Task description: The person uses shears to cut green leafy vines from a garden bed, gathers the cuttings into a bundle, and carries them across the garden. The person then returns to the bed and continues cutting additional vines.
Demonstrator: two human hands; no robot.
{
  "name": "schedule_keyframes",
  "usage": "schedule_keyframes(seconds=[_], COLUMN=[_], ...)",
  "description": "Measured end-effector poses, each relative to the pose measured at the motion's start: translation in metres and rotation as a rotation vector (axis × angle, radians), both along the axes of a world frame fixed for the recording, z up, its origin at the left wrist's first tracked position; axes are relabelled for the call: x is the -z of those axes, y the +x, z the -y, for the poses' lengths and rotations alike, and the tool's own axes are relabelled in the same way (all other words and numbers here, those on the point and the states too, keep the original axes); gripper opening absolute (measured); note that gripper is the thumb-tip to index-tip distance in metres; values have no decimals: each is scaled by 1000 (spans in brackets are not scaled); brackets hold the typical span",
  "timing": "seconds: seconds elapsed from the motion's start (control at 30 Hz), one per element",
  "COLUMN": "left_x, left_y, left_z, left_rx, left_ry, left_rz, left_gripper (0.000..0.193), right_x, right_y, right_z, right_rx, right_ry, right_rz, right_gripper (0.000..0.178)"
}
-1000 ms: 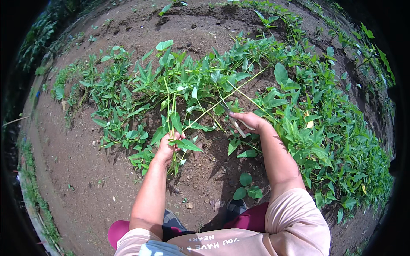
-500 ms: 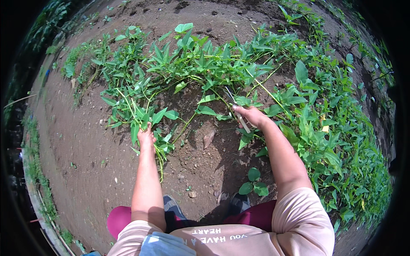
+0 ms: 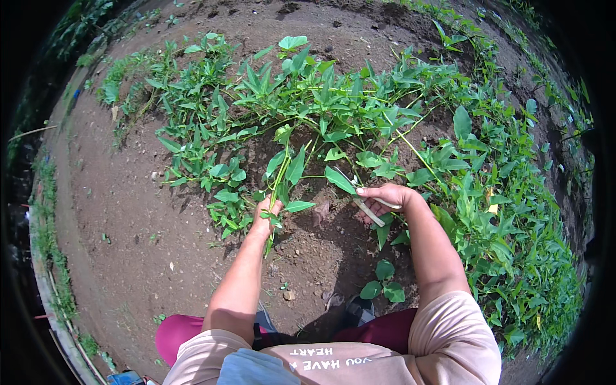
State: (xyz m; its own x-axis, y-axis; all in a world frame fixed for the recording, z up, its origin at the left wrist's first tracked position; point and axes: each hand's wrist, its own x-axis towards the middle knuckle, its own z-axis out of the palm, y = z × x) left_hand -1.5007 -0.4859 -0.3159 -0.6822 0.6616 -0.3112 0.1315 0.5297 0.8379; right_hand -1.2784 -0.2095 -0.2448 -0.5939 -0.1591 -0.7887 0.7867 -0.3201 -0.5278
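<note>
The left hand [image 3: 267, 213] is gripping slender green stems [image 3: 281, 174]. To its right, the right hand [image 3: 389, 197] is grasping pale-handled metal snips [image 3: 370, 212] (brown soil [image 3: 340, 221] is showing between).

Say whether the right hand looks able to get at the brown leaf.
Probably yes: the brown leaf lies on open soil just left of the right hand, though the scissors it holds may hinder grasping.

The bundled stems [image 3: 280, 179] are yellowish green, their leaves [image 3: 296, 165] a deeper green; the cutting tool's handles [image 3: 371, 212] are cream. Soil [image 3: 128, 205] is greyish brown — darker in shadow. The shirt [image 3: 391, 367] is beige with white lettering, the trousers [image 3: 173, 337] magenta — the cloth [image 3: 256, 369] pale blue.
</note>
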Motion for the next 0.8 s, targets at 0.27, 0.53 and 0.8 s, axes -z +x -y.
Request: schedule_keyframes(seconds=[0.27,0.53,0.8], left_x=[-40,-38,-9], left_y=[-44,-1,4], left_z=[65,52,70], left_rx=[-609,-480,-209], left_ry=[683,457,51], left_rz=[653,449,453], left_gripper=[14,16,23], right_x=[7,13,24], right_y=[-52,-110,-114], right_z=[17,88,115], right_rx=[110,-239,-155], right_ry=[244,239,344], right_rz=[-40,-160,-231], right_gripper=[71,72,71])
